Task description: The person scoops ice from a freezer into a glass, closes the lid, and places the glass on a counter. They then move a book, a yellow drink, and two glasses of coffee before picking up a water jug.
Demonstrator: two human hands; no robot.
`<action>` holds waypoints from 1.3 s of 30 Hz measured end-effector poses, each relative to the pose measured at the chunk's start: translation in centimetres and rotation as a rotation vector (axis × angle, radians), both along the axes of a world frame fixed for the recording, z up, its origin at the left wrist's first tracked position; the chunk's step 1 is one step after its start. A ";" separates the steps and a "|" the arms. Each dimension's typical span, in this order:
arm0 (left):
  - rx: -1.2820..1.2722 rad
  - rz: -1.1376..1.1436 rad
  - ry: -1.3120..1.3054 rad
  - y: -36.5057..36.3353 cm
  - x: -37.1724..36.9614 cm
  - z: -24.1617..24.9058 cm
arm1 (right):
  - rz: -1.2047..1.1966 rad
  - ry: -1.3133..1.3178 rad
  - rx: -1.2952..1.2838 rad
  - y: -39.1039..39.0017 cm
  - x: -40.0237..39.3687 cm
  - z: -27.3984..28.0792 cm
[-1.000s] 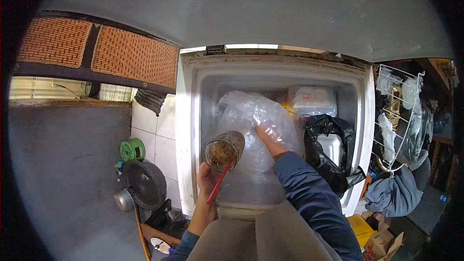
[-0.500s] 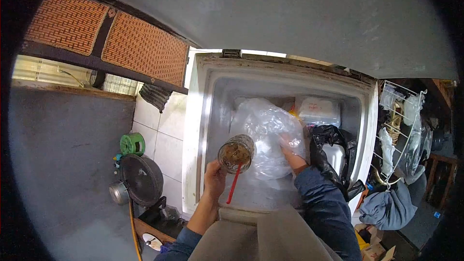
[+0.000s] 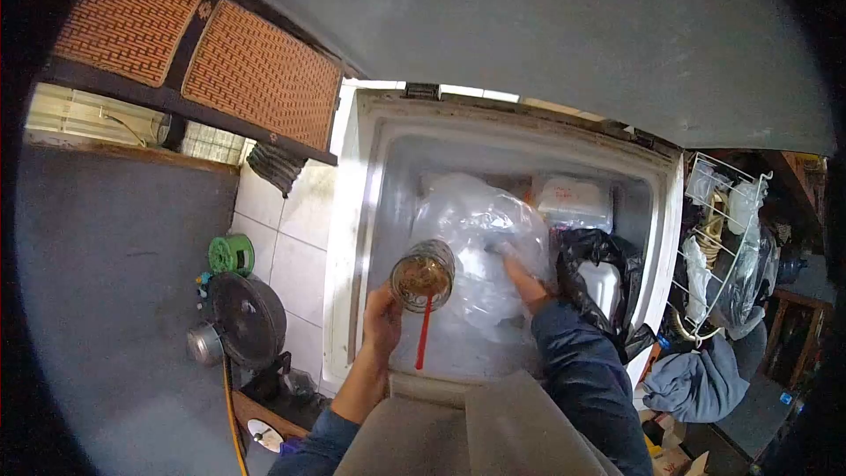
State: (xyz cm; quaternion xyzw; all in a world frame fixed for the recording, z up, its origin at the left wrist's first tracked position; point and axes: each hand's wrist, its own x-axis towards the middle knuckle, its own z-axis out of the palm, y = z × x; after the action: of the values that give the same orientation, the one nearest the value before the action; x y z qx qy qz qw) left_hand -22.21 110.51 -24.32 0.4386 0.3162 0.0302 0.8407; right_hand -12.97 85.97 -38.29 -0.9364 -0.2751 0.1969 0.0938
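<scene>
At the centre of the frame, the left hand (image 3: 382,322) grips a clear plastic cup of brown drink (image 3: 423,275) with a red straw (image 3: 424,333), holding it over the open white chest freezer (image 3: 352,238). The right hand (image 3: 520,278) reaches into the large crumpled clear plastic bag (image 3: 476,229) just right of the cup; whether its fingers are clenched I cannot tell. The step looks like fetching something from the bag, which calls for a firm grasp and a level cup.
</scene>
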 end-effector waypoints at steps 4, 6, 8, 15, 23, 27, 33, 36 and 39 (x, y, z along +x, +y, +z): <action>-0.034 0.022 -0.061 -0.5 0.5 1.9 | -0.008 0.067 0.055 -0.5 -0.5 -1.0; -0.027 0.017 -0.056 -0.4 0.8 2.3 | -0.011 0.112 0.064 -1.2 -1.3 -1.3; -0.016 0.001 -0.069 -0.3 1.0 2.1 | -0.025 0.138 0.078 -0.8 -1.5 -0.8; -0.036 0.004 -0.022 -0.3 0.9 2.3 | -0.068 0.259 0.126 5.8 4.4 -2.0; -0.052 -0.022 -0.044 -0.2 0.8 1.8 | -0.129 0.391 0.173 1.4 2.7 -2.4; -0.034 -0.060 -0.060 -0.3 0.8 2.0 | -0.154 0.455 0.195 -1.5 1.7 -2.9; -0.042 0.017 0.018 -0.1 -0.9 0.9 | -0.191 0.583 0.240 3.2 2.2 -3.6; -0.005 -0.058 -0.005 -0.1 -0.2 1.1 | -0.218 0.618 0.266 3.0 1.4 -3.4; -0.034 0.049 -0.024 -0.6 0.7 1.6 | -0.223 0.652 0.292 4.3 -0.3 -3.1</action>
State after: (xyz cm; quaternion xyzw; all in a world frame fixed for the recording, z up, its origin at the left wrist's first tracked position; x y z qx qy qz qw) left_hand -21.51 109.89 -22.71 0.4157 0.3171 0.0508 0.8509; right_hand -13.29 90.26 -41.44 -0.8255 -0.1521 0.4319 0.3300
